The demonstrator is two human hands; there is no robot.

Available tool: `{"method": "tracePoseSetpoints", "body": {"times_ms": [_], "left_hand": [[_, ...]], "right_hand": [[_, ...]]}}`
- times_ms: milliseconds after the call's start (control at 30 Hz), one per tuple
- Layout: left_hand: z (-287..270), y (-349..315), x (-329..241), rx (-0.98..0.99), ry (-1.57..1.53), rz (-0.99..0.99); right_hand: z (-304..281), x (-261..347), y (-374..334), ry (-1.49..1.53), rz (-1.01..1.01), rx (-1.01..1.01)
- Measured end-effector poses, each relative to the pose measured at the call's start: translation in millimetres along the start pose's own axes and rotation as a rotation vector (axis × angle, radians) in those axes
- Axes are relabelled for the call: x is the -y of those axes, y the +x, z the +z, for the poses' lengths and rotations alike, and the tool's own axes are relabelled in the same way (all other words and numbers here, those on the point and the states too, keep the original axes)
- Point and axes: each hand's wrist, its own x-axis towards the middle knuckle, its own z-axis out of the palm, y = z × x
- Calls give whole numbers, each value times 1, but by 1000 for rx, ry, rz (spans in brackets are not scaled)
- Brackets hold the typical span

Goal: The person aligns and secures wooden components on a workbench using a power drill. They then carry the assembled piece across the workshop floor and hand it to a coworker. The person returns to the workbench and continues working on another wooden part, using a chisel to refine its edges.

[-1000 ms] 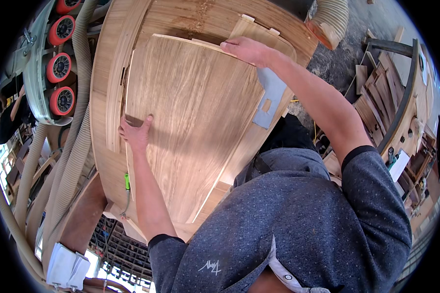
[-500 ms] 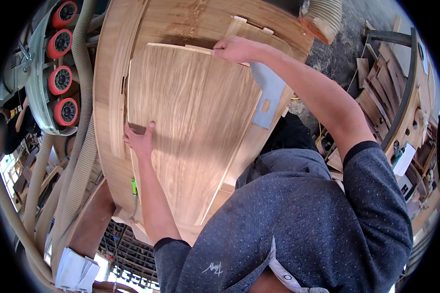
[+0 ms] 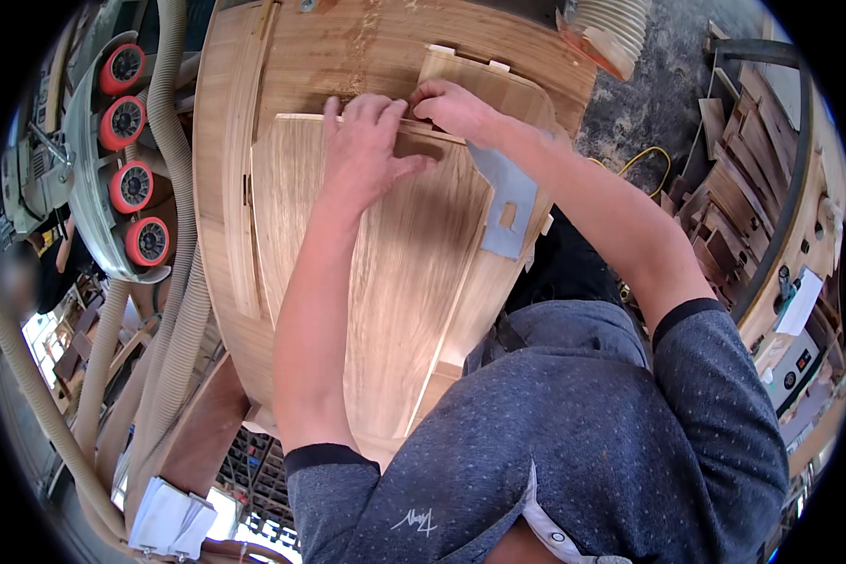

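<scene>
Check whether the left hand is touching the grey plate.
Apart: the head view shows a strip of the wood panel in plain sight between the left hand and the grey plate.

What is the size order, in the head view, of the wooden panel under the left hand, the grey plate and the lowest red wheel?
Largest: wooden panel
Middle: grey plate
Smallest: lowest red wheel

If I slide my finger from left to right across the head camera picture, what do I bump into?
Red-rimmed wheels, the ridged hose right beside them, the left hand, the right hand, the grey slotted plate, the yellow cable, the pile of wood scraps.
</scene>
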Motion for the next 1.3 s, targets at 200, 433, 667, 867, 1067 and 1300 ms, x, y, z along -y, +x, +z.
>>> {"method": "tracePoseSetpoints", "body": {"times_ms": [200, 433, 667, 867, 1067, 1300], "left_hand": [[2, 38, -8, 304, -113, -33], [12, 40, -4, 287, -102, -22], [11, 44, -5, 306, -94, -31], [8, 48, -10, 348, -83, -48], [6, 50, -13, 359, -68, -56], [8, 51, -14, 362, -39, -54]], "right_hand": [[0, -15, -2, 260, -25, -85], [-12, -33, -51, 59, -65, -108], [-3, -73, -110, 102, 5, -26], [-1, -76, -114, 129, 23, -26], [-1, -79, -112, 207, 4, -3], [-6, -75, -114, 221, 0, 40]]}}
